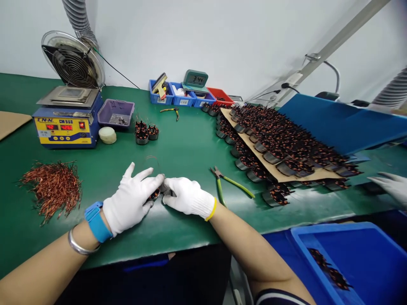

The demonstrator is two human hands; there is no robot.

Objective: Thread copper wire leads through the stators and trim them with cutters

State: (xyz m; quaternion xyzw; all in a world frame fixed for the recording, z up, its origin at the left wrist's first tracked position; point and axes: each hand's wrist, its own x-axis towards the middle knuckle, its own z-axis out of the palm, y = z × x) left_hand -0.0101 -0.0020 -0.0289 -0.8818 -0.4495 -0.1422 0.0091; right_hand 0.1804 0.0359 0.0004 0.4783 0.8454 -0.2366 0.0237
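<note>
My left hand (129, 201), in a white glove, wraps its fingers around a small wound motor stator (154, 195) near the table's front edge. Most of that stator is covered by the fingers. From the other side my right hand (187, 197), gloved as well, pinches with thumb and forefinger right beside it; what lies in the pinch is hidden. A thin wire loop rises above the fingertips. Green-handled pliers (219, 178) lie open to the right of my right hand. Several finished-looking stators (141, 133) stand farther back, and a heap of copper wire pieces (54, 188) lies to the left.
A blue solder pot unit (65, 127) stands back left under a fan (74, 63), with a purple tray (116, 112) beside it. Stacked stators on cardboard (270, 163) fill the right. A blue bin (365, 254) sits lower right. Another person's gloved hand (391, 186) shows at the right edge.
</note>
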